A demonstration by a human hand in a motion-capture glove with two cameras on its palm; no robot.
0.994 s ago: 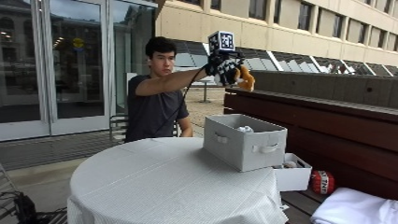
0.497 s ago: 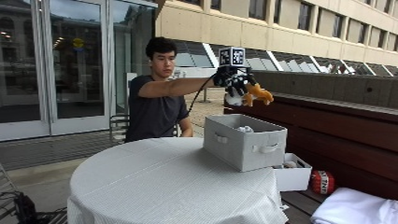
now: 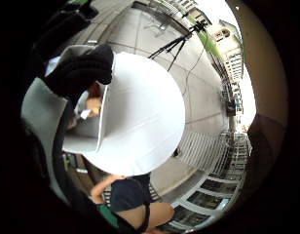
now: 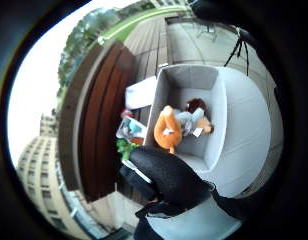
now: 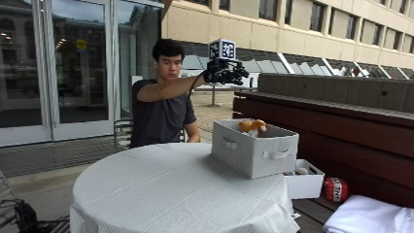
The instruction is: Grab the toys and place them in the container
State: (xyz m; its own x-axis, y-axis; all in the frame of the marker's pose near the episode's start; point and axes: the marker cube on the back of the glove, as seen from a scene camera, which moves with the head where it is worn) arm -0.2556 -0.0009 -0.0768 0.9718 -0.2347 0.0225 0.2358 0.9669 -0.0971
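Observation:
In the outside view my gloved right hand point(image 5: 225, 73) is raised high above the grey fabric container point(image 5: 253, 150) on the round white table point(image 5: 175, 194). Its fingers hang loosely curled and hold nothing. An orange plush toy point(image 5: 251, 125) shows at the container's open top. From the thumb side palm view, the orange toy point(image 4: 166, 131) lies inside the container point(image 4: 239, 130) beside a brown-haired toy point(image 4: 197, 105). A gloved finger point(image 4: 166, 177) crosses that view. The little finger side palm view shows the table point(image 3: 145, 112) far below and a gloved fingertip point(image 3: 86, 68).
A small white box point(image 5: 304, 183) with more toys sits on the bench beside the table. A red ball-like toy point(image 5: 333, 189) and a white cloth point(image 5: 369, 217) lie further along. A wooden wall point(image 5: 336, 121) runs behind the container. A chair point(image 5: 123, 131) stands by the person.
Half a second ago the hand held the orange plush toy above the container. The toy has now left the hand and is down at the container's top. The hand stays raised.

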